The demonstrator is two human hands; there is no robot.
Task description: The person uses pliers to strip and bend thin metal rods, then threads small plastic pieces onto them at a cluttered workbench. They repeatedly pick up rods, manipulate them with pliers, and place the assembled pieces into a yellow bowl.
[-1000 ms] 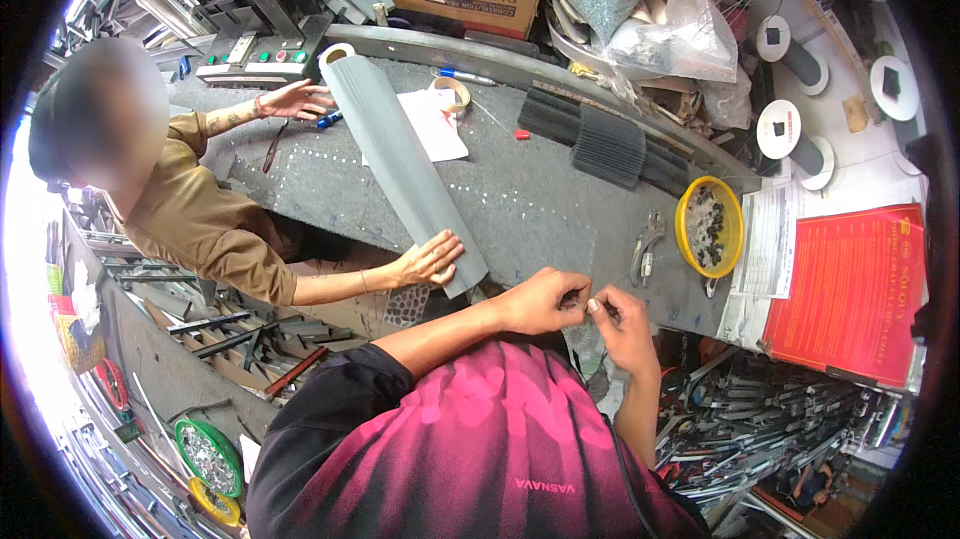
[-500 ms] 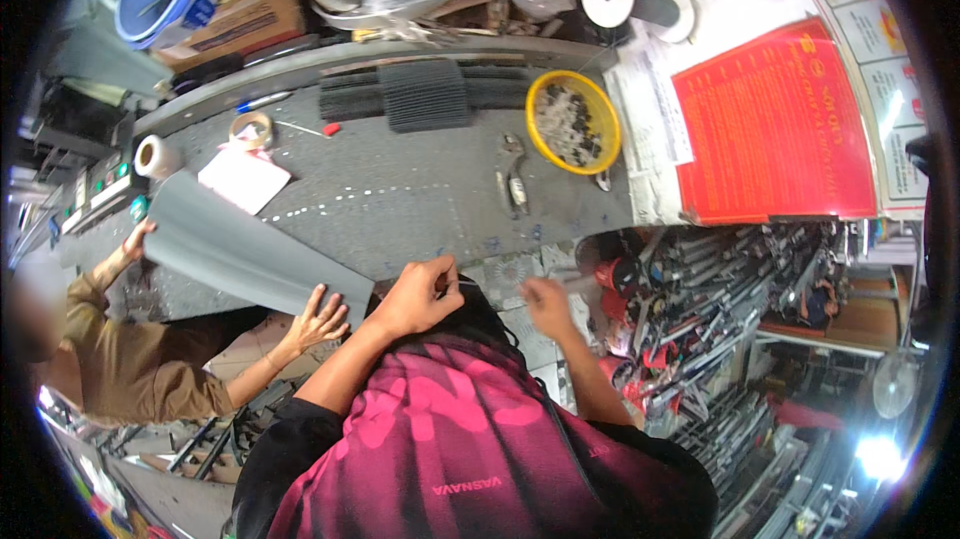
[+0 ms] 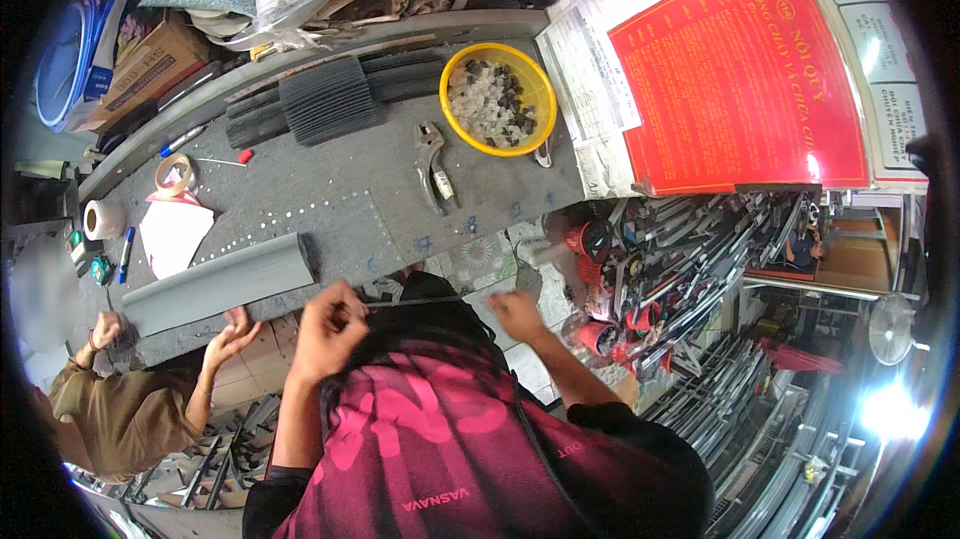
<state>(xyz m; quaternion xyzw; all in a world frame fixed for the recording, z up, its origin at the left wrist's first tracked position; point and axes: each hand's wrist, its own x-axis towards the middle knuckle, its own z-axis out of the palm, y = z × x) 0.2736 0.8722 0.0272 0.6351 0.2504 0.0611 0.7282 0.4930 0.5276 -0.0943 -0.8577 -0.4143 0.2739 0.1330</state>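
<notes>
We hold a thin cord (image 3: 428, 301) nearly straight between our left hand (image 3: 332, 331), fingers pinched, and our right hand (image 3: 518, 317), fingers curled, near the bench (image 3: 345, 179).

Wearer's hands (image 3: 333, 332) apart, thin strand (image 3: 425, 302) between them, grey sheet (image 3: 220, 281) on workbench (image 3: 345, 179), yellow basket (image 3: 543, 89) of small pieces (image 3: 490, 104)

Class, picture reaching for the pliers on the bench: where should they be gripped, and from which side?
Probably best gripped around both handles, coming from the bench's near edge. The pliers lie flat on the bench, handles pointing toward the wearer and head pointing away. The yellow basket sits close to the right of the head, making that side tighter.
</notes>
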